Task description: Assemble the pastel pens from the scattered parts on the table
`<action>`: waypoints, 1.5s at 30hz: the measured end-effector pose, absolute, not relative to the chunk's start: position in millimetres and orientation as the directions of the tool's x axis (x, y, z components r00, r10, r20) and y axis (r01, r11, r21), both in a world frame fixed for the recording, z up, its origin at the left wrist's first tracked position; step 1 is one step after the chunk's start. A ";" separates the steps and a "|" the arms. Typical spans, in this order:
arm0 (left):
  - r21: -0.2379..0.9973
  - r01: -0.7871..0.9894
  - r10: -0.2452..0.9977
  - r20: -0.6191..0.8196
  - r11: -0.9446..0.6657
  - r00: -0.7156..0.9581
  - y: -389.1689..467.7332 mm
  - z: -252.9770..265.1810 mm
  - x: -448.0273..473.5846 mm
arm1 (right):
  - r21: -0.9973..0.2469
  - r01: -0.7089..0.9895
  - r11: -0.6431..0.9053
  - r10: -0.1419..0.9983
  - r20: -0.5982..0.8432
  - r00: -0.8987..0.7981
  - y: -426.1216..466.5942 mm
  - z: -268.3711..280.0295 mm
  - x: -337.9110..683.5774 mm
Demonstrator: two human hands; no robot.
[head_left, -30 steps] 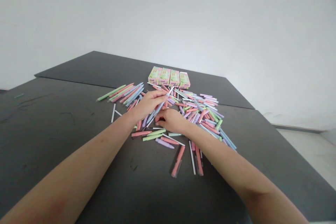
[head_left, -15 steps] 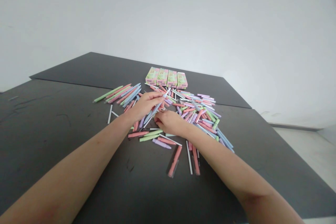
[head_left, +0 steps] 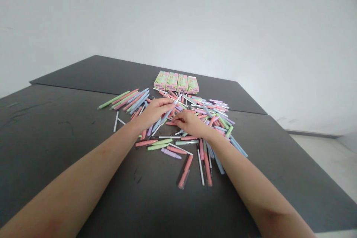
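Our left hand (head_left: 153, 112) pinches a blue pen (head_left: 164, 116) just left of the pen pile (head_left: 206, 119); our right hand (head_left: 189, 122) rests on the pile's near edge, fingers curled, grip unclear. Loose pens could roll if nudged.

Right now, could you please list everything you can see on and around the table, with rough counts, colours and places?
Table: one, dark grey, fills the lower view; a second dark top adjoins at the back.
Boxes: four, pink and green, in a row at the far side of the pile.
Loose pens: many, too many to count; pink, green, blue, lilac; heaped mid-table.
Sorted pens: about ten, laid side by side left of the pile.
White refills: several thin ones, scattered among the pens.
Wall: white, behind.
Floor: pale, at right.
Left hand: holds a blue pen.
Right hand: reaches into the pile; grip unclear.
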State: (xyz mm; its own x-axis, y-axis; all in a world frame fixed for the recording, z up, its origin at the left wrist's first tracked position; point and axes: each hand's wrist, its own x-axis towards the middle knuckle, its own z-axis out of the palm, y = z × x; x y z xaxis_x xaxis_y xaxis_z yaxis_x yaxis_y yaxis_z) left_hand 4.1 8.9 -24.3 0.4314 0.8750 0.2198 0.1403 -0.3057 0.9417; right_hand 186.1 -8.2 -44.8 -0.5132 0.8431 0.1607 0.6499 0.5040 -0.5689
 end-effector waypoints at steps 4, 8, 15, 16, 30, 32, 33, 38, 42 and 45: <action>0.943 0.140 0.854 0.202 -0.301 0.479 5.7 -20.7 3.9 | -0.894 0.395 0.210 0.929 0.057 -0.366 -1.2 -43.0 203.8; 0.945 0.138 0.831 0.184 -0.296 0.526 6.3 -25.2 5.2 | -0.992 -0.114 0.058 0.981 0.078 -0.180 3.0 -34.2 208.0; 0.940 0.131 0.780 0.176 -0.313 0.600 8.3 -34.4 10.2 | -0.929 -0.309 0.203 0.977 0.211 0.006 -2.4 -15.8 205.8; 0.944 0.128 0.782 0.170 -0.304 0.599 7.4 -33.8 11.0 | -0.924 -0.321 0.209 0.975 0.221 -0.002 -3.5 -14.8 205.4; 0.951 0.106 0.773 0.167 -0.289 0.612 5.6 -32.5 13.1 | -0.929 -0.296 0.221 0.963 0.257 -0.086 -5.1 -18.8 205.4; 0.951 0.107 0.774 0.168 -0.291 0.610 5.7 -32.7 13.4 | -0.930 -0.293 0.220 0.961 0.258 -0.097 -5.3 -19.5 205.5; 0.950 0.106 0.773 0.170 -0.293 0.611 5.6 -32.6 13.5 | -0.931 -0.292 0.220 0.960 0.259 -0.102 -5.5 -19.7 205.5; 0.951 0.102 0.769 0.169 -0.291 0.617 4.7 -32.0 13.7 | -0.939 -0.268 0.216 0.963 0.250 -0.100 -7.2 -17.4 204.4; 0.953 0.101 0.775 0.167 -0.285 0.609 5.7 -34.2 13.1 | -0.939 -0.270 0.214 0.967 0.243 -0.078 -8.7 -12.8 203.7; 0.953 0.090 0.767 0.176 -0.291 0.617 7.2 -36.3 12.7 | -0.938 -0.269 0.219 0.966 0.248 -0.075 -9.3 -11.2 203.7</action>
